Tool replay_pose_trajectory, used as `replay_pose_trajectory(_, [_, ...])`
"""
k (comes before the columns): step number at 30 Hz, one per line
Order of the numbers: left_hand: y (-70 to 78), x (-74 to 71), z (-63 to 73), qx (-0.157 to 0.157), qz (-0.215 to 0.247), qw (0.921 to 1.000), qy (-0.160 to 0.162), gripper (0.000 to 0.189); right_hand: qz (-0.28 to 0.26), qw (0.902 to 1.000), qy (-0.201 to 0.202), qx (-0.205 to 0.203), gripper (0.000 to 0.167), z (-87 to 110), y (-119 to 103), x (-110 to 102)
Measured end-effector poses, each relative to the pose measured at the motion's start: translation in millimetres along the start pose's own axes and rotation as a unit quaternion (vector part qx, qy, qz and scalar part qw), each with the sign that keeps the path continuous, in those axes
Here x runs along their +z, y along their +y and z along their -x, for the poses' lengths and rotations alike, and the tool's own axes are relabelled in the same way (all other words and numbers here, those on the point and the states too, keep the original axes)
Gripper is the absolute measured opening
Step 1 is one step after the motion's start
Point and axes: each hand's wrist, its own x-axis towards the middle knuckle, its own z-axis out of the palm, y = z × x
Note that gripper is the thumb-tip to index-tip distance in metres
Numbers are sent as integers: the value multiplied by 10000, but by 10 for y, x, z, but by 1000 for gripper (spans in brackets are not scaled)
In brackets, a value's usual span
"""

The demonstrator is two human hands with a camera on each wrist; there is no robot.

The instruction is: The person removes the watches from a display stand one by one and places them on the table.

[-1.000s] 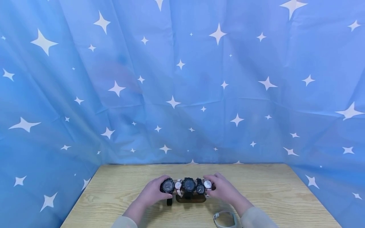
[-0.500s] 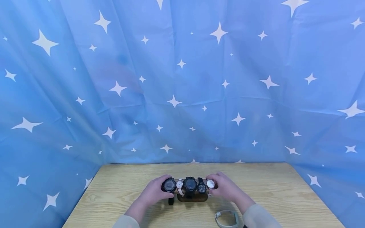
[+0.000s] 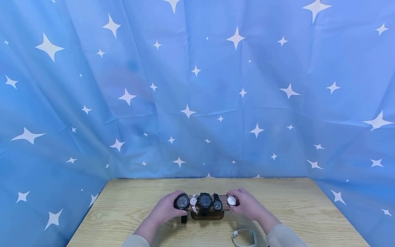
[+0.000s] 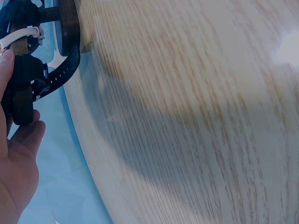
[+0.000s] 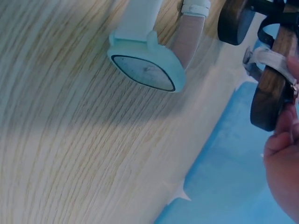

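Note:
In the head view, a dark wooden watch stand (image 3: 210,215) carries several watches on its crossbar. My left hand (image 3: 166,207) grips a large black watch (image 3: 182,201) at the bar's left end, thumb in front and fingers behind; its perforated strap (image 4: 60,74) hangs loose in the left wrist view. Toward the other end, my right hand (image 3: 248,206) pinches a white-dialed watch (image 3: 231,200), whose pale strap (image 5: 268,59) wraps the bar in the right wrist view. Between the hands sit a small white-strapped watch (image 3: 193,201), another big black watch (image 3: 205,200) and a square black watch (image 3: 217,204).
A mint-green watch (image 3: 244,238) with its strap closed in a loop lies on the wooden table (image 3: 129,199), in front of the stand and near my right sleeve. Behind the table's far edge hangs a blue curtain (image 3: 216,85) with white stars.
My right hand has moved right along the bar with the white-dialed watch, and bare wood now shows between it and the square black watch. The left hand keeps its grip.

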Motion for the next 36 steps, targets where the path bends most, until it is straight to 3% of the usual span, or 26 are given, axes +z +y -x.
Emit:
replay_pose_trajectory(7, [15, 3, -1, 22, -19, 10000, 38, 66, -13, 9998, 27, 178, 47, 34, 44, -24])
replay_pose_trajectory(22, [39, -10, 11, 33, -5, 10000, 19, 67, 137, 9996, 208, 152, 49, 115, 91, -105])
replay_pose_trajectory(36, [26, -11, 5, -3, 24, 10000, -9, 70, 261, 9975, 347, 550, 54, 149, 198, -103])
